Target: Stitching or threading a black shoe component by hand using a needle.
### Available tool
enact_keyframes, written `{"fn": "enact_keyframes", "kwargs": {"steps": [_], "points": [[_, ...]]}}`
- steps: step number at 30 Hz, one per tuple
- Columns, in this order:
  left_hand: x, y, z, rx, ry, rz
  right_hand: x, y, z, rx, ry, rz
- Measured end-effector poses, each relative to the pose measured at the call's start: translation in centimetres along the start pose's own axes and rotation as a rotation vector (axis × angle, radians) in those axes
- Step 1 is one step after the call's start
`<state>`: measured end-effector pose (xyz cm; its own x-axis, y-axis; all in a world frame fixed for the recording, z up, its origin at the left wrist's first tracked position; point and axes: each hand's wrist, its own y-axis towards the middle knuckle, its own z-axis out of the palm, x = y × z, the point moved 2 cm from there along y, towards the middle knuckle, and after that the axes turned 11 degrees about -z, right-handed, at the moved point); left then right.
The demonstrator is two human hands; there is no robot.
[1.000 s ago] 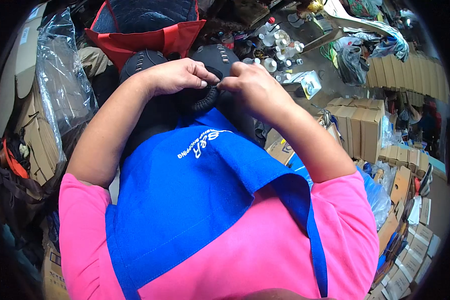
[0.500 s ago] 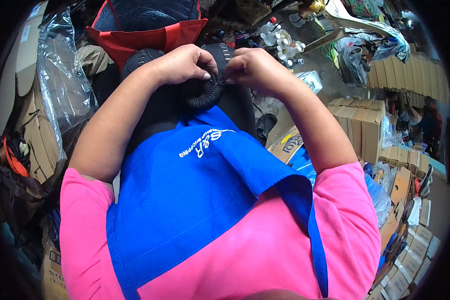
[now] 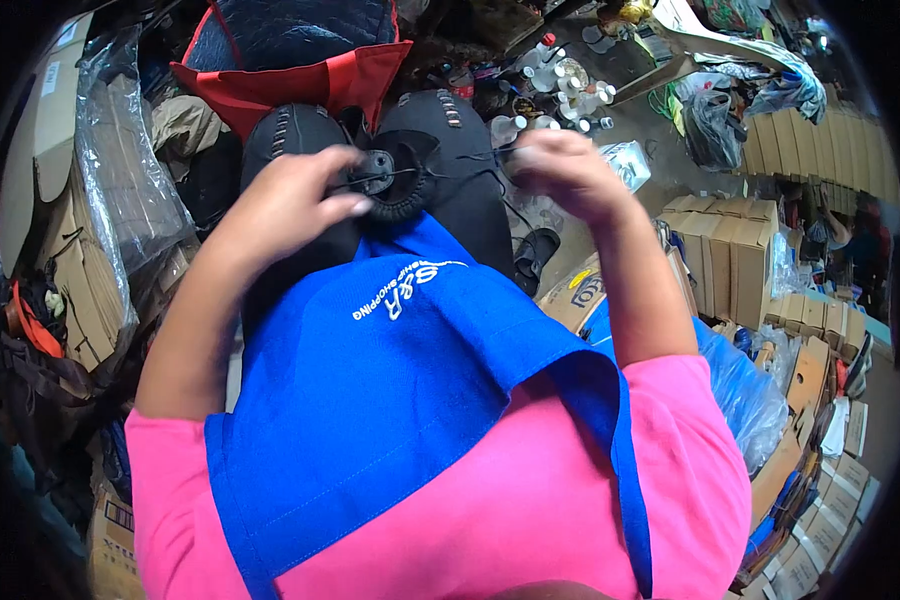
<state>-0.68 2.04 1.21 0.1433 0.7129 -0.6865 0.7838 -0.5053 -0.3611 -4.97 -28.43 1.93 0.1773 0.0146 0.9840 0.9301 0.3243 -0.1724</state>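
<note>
Across my lap lies a black shoe-like piece with a ribbed, stitched curved rim and a small eyeleted tab at its left side. My left hand grips it at that tab, thumb below and fingers above. A dark thread stretches from the piece toward my right hand. That hand is out to the right, fingers pinched on the thread and smeared by motion. Whether a needle is there cannot be seen. Beneath are my black trousers and a blue apron.
A red bag with a dark shiny lining stands just past my knees. Several bottles are grouped to its right. Cardboard boxes are stacked at right; plastic-wrapped cardboard leans at left. A black sandal lies on the floor.
My right hand has pulled away to the right, drawing the thread out. My left hand has shifted left and lower, and more of the black piece shows, including its tab.
</note>
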Motion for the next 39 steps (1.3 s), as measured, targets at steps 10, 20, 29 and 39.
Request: {"fn": "enact_keyframes", "kwargs": {"steps": [10,20,29,39], "points": [[3.3,2.1,-1.0,0.101,-1.476,0.284,-2.8,-6.0,-6.8,-0.163,-0.628,0.242],[3.6,2.8,-3.2,0.006,-1.431,-0.179,-9.0,-9.4,-5.9,-0.163,-1.018,0.165],[14.0,-3.5,-11.6,-0.163,-0.442,-0.241,-7.5,-8.3,-10.1,-0.807,-0.102,0.476],[8.8,-7.2,-10.6,-0.437,0.379,-0.496,4.6,7.5,5.6,0.360,-0.909,-0.016]]}}
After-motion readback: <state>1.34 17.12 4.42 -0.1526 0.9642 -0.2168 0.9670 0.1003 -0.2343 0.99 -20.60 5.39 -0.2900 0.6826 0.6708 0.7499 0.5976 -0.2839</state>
